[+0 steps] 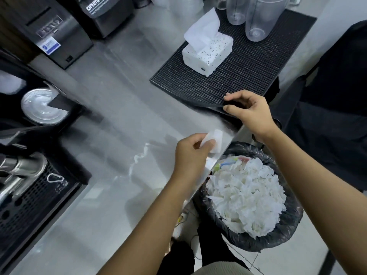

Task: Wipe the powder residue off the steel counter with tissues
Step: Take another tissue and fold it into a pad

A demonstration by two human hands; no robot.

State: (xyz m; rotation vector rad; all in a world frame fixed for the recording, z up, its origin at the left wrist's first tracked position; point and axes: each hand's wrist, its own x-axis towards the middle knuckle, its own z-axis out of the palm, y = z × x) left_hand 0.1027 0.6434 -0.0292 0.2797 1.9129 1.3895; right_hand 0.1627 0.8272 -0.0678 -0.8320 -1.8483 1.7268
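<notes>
The steel counter (119,120) fills the middle of the view, with a faint whitish streak of powder (139,155) near its front edge. My left hand (190,153) holds a folded white tissue (213,139) at that edge. My right hand (250,114) pinches the near corner of the black rubber bar mat (238,72) and lifts it slightly off the counter. A white tissue box (208,52) with a sheet sticking up sits on the mat.
A bin (248,197) lined with a black bag and full of used tissues stands below the counter edge. Clear plastic jugs (258,18) stand on the mat's far end. Black machines (59,36) line the back, and a drip grate (29,201) and a plastic lid (43,108) lie left.
</notes>
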